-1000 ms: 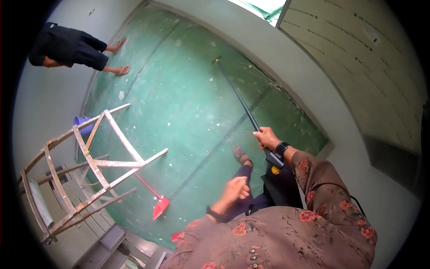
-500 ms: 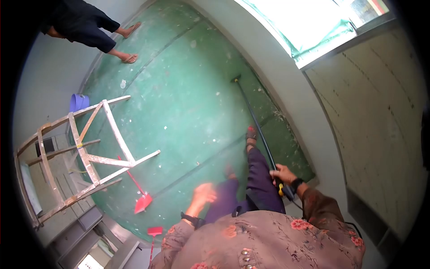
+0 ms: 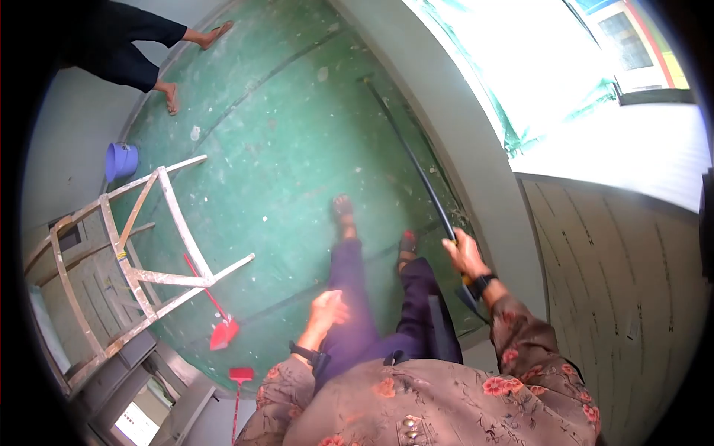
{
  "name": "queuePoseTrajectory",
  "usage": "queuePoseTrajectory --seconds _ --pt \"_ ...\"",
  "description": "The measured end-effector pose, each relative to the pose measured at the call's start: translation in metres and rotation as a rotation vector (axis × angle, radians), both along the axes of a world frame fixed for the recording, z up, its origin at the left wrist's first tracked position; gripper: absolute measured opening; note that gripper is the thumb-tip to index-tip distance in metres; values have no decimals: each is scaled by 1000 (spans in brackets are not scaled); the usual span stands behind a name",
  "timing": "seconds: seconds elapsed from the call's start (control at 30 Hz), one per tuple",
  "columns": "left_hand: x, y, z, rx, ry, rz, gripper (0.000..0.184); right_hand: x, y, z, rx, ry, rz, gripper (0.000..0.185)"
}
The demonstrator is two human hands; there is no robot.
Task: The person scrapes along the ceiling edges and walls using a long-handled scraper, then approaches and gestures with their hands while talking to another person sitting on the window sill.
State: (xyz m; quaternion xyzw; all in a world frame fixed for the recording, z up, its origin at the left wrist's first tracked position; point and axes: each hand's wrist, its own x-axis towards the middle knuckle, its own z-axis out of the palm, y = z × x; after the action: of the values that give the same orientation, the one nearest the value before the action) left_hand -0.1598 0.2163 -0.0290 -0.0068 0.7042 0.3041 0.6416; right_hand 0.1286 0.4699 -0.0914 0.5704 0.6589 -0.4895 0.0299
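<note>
The person's right hand (image 3: 466,254) grips a long dark pole (image 3: 429,186) near the green floor's (image 3: 282,178) window-side edge; the left hand (image 3: 326,311) hangs beside the purple trousers (image 3: 364,320).

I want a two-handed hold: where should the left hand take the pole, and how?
Probably on the pole just ahead of the right hand, the left hand coming across from the left and wrapping around: that stretch is slim and bare, slants forward, and the right hand occupies the near part.

- My pole (image 3: 422,170): black, touched with yellow
- My shirt (image 3: 439,409): brown, coral-red flowers
- My trousers (image 3: 352,286): deep purple
- The floor (image 3: 290,175) under me: green, pale-specked
- Bucket (image 3: 123,163): violet-blue
</note>
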Motion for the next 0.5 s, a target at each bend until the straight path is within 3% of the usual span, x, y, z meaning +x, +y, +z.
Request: queuePoseTrajectory --seconds 0.07,0.13,0.4,0.5 --pt "-17 10 -11 -7 -11 2 41 -42 40 -29 206 93 23 44" --pt "-37 28 -11 -27 1 5 37 -90 83 -43 229 117 28 46" --pt "-117 53 -16 -93 -16 4 33 -235 206 -54 24 1 -115 37" --pt "-138 60 -16 -82 -4 -54 34 -251 213 -41 -210 -123 -188 36"
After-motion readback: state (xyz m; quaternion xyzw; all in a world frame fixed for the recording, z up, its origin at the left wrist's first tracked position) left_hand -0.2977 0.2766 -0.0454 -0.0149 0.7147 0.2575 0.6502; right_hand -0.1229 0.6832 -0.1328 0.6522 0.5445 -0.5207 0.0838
